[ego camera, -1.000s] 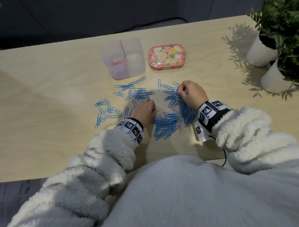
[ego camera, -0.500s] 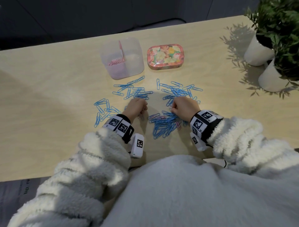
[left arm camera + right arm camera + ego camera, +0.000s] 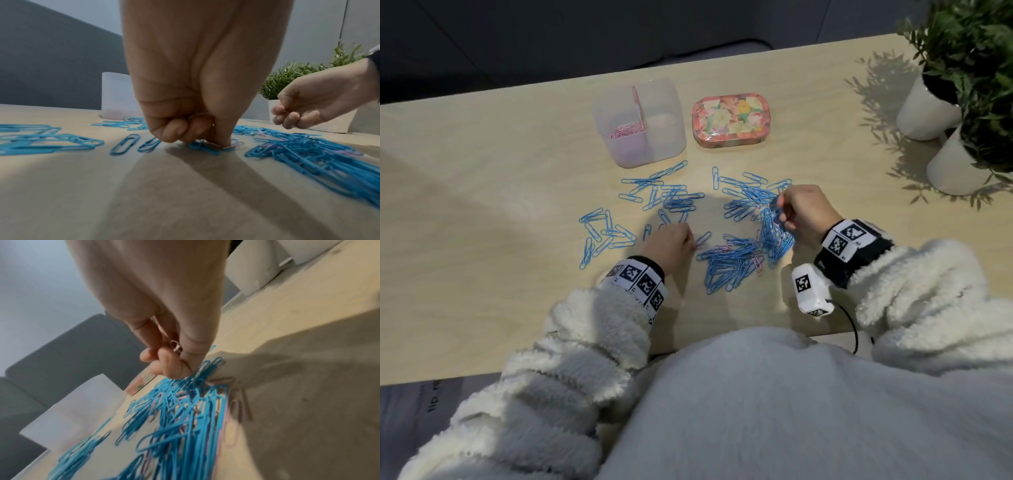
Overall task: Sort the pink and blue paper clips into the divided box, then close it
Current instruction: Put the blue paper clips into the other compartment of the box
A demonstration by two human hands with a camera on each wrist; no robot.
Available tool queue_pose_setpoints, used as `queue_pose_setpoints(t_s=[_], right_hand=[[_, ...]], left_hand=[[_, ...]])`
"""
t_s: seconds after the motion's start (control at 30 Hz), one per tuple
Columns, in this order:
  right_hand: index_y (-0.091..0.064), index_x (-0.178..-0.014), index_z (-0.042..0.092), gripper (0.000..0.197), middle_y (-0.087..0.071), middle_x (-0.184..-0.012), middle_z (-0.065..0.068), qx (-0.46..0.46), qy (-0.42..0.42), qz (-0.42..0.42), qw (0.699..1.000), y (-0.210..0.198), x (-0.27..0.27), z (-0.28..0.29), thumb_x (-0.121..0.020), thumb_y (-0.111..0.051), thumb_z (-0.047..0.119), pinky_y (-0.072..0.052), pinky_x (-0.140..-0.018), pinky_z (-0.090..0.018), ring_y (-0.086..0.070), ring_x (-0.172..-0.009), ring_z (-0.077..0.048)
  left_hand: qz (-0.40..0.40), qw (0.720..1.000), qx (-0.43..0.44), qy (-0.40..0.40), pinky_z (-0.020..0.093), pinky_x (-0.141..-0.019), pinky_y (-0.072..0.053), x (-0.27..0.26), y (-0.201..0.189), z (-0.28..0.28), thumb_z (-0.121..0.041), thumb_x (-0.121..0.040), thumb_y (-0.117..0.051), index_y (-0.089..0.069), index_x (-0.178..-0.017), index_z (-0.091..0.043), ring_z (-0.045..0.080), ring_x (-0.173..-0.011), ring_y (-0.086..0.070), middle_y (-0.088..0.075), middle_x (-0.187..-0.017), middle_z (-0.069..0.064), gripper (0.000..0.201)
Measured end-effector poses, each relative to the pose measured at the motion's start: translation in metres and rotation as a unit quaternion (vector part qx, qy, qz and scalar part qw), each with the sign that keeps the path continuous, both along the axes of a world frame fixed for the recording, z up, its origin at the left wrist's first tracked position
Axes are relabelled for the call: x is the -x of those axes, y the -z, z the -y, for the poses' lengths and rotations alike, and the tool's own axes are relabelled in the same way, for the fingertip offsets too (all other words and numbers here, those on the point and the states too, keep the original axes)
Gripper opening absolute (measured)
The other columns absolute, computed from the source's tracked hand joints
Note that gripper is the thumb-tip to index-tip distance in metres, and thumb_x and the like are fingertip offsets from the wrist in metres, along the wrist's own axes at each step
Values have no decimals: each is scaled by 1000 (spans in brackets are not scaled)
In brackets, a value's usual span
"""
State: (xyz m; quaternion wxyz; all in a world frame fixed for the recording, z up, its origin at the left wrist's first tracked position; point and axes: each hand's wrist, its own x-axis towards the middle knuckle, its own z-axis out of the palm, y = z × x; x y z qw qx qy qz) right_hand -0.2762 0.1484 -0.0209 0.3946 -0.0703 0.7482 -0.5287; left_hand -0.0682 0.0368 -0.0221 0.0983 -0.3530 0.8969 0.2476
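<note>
The translucent divided box (image 3: pixel 667 113) stands open at the back, with pink clips (image 3: pixel 625 130) in its left compartment. Blue paper clips (image 3: pixel 729 267) lie scattered and heaped on the table, a few pink ones among them. My left hand (image 3: pixel 688 241) is curled low on the table; its fingertip (image 3: pixel 223 139) presses on a pink clip (image 3: pixel 234 145) beside the heap. My right hand (image 3: pixel 780 212) hovers over the right side of the heap and pinches a pink clip (image 3: pixel 175 345) in its curled fingers, the fingertips (image 3: pixel 174 369) brushing blue clips (image 3: pixel 185 410).
A floral tin lid (image 3: pixel 731 120) lies right of the box. Two white pots with green plants (image 3: pixel 935 113) stand at the far right corner. The table's near edge is close to my body. Bare wood (image 3: pixel 482 205) spreads to the left.
My right hand has moved right and away from me, rising off the heap. My left hand has shifted slightly toward me onto a pink clip.
</note>
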Motion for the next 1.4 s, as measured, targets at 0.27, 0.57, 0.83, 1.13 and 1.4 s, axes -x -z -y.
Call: queue_pose_setpoints(t_s=[0.27, 0.57, 0.83, 1.13, 1.4], right_hand=[[-65, -91, 17, 11, -64, -82, -5, -181, -374, -434, 799, 1, -12, 8, -84, -57, 15, -35, -64, -29, -59, -86, -29], [-50, -66, 10, 18, -47, -54, -5, -16, -267, -130, 955, -6, -12, 3, -84, -49, 6, -31, -44, -20, -39, -40, -10], [-48, -61, 7, 23, -45, -58, -8, -41, -238, 80, 967, -14, -42, 15, -80, -38, 0, -27, -35, -13, -41, -34, -9], [-66, -95, 20, 14, -54, -76, 6, -115, -489, -385, 774, -3, -52, 9, -82, -63, 26, -36, -69, -26, -55, -80, -17], [-61, -79, 10, 6, -58, -74, 0, -104, -452, -319, 827, -1, -46, 26, -82, -64, 14, -39, -68, -29, -56, -79, -23]], left_hand=[[8, 998, 61, 18, 38, -73, -42, -2, 2, 6, -24, -96, -42, -51, -104, -8, 32, -95, -59, -63, -103, 14, 20], [-92, 991, 82, 52, 35, -69, -38, -12, -1, 2, -20, -93, -45, -52, -106, -11, 28, -90, -58, -63, -99, 10, 18], [-68, 994, 60, 61, 39, -80, -41, -4, 5, 3, -18, -89, -51, -58, -99, -7, 30, -97, -57, -62, -104, 13, 16], [-197, 967, -106, -123, 22, -58, -28, -13, 5, 14, -15, -92, -48, -48, -82, -13, 16, -68, -45, -49, -74, 1, 10], [-193, 915, -311, -173, 12, -51, -41, -10, -2, 24, -4, -92, -43, -52, -89, -13, -7, -41, -49, -53, -66, -1, 14]])
